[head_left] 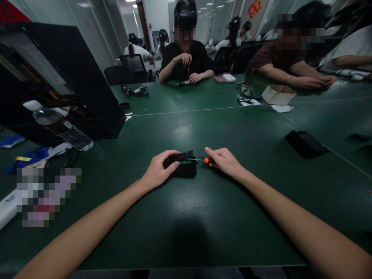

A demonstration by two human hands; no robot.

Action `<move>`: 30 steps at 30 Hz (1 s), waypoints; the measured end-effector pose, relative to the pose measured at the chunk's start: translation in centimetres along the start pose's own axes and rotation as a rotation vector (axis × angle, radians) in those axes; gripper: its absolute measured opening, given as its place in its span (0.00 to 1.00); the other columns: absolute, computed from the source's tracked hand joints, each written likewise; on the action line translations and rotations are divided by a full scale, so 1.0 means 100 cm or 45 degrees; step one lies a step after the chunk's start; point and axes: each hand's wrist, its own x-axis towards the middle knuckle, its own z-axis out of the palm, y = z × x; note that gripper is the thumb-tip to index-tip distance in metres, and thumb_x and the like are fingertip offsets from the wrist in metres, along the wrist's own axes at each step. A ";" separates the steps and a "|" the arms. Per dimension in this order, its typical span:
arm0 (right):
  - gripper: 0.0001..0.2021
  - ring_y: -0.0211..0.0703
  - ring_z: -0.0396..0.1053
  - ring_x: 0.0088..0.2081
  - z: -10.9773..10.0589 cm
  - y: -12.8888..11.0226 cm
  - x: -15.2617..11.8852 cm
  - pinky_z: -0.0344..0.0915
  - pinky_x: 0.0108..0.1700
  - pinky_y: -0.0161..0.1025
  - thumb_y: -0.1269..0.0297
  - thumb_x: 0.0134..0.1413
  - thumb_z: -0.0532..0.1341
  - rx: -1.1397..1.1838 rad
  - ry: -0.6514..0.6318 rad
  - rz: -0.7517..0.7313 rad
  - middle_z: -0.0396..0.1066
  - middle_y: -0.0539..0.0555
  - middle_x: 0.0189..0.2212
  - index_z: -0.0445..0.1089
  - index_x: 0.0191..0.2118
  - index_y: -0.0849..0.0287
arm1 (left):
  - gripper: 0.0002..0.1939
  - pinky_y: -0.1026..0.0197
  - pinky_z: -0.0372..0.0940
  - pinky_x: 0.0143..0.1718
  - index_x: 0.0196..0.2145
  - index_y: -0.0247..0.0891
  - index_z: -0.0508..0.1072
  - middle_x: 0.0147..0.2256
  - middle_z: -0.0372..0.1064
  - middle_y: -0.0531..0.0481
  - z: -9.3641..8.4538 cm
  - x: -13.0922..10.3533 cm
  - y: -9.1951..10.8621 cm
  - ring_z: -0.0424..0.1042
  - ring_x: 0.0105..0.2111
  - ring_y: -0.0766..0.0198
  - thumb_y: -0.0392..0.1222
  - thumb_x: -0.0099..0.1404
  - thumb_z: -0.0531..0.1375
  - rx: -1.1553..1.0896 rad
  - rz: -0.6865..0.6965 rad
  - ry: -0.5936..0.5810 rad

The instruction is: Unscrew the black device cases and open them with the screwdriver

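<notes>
In the middle of the green table (186, 205) lies a black electronics case (187, 170) with its black cover tilted up and a strip of green circuit board showing inside. My left hand (161, 168) grips its left end, thumb across the near side and fingers over the top. In my right hand (225, 161), closed on the handle, is a screwdriver (206, 160) with an orange collar. Its thin shaft points left and reaches under the raised cover, near the circuit board. The tip cannot be made out.
A black cabinet (99, 81) and a clear plastic bottle (65, 126) stand at left. Farther right sit a black block-shaped object (305, 143), an open cardboard box (278, 95) and coiled cables (245, 92). Across the table a person (186, 58) holds another screwdriver.
</notes>
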 end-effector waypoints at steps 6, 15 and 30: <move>0.38 0.33 0.50 0.16 0.002 -0.003 -0.001 0.46 0.23 0.36 0.27 0.55 0.51 0.027 0.010 0.001 0.55 0.47 0.11 0.66 0.16 0.59 | 0.17 0.50 0.68 0.55 0.52 0.39 0.76 0.49 0.77 0.43 0.000 0.000 -0.001 0.75 0.50 0.52 0.49 0.71 0.59 -0.033 -0.036 0.045; 0.37 0.34 0.51 0.18 0.003 -0.001 0.001 0.46 0.23 0.36 0.27 0.54 0.52 0.119 0.075 0.042 0.57 0.48 0.13 0.68 0.19 0.60 | 0.19 0.53 0.68 0.51 0.48 0.37 0.78 0.46 0.79 0.44 0.001 0.004 -0.001 0.76 0.47 0.54 0.51 0.71 0.56 -0.135 -0.183 0.167; 0.27 0.32 0.49 0.20 0.018 -0.020 -0.012 0.44 0.22 0.36 0.34 0.50 0.63 0.344 -0.050 -0.009 0.53 0.44 0.17 0.69 0.28 0.58 | 0.22 0.54 0.68 0.49 0.46 0.35 0.78 0.41 0.78 0.45 0.001 0.008 -0.009 0.75 0.45 0.52 0.55 0.70 0.54 -0.214 -0.291 0.238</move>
